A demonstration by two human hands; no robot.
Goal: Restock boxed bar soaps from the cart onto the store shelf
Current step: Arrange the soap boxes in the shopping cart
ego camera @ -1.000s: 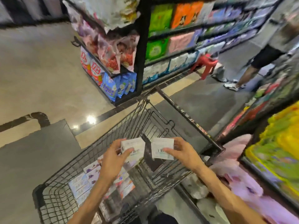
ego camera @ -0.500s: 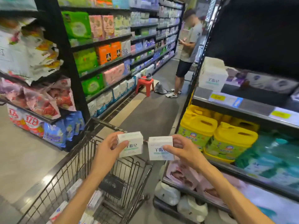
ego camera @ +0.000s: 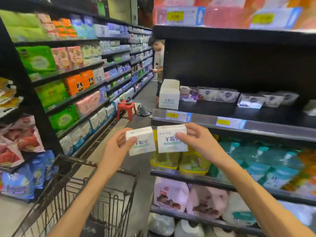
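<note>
Both soap boxes are now carried higher and further toward the shelving than half a second ago, and the cart (ego camera: pixel 82 194) is left lower in the view, behind the forearms.

Going from left to right: the left box (ego camera: pixel 141 141) is pinched by the left hand (ego camera: pixel 118 147), thumb laid across its printed front and fingers wrapped behind it. Just beside it, almost touching along one upright edge, the right box (ego camera: pixel 171 138) is gripped by the right hand (ego camera: pixel 196 141), thumb on the front face and fingers curled over the top and far side. Both boxes are held upright with their printed faces turned back toward the wearer.

The relation that matters is judged to be this: the shelf (ego camera: pixel 205 119) that takes this soap lies above and beyond both hands, and the stack of matching boxes (ego camera: pixel 169 94) sits at its left end, up and slightly right of the held pair. The right hand is the nearer one (the left has to be brought across further). An open stretch of shelf is seen just right of the stack, before the row of other boxed goods (ego camera: pixel 227 96). A lift and a forward reach are probably what the placing calls for.
</note>
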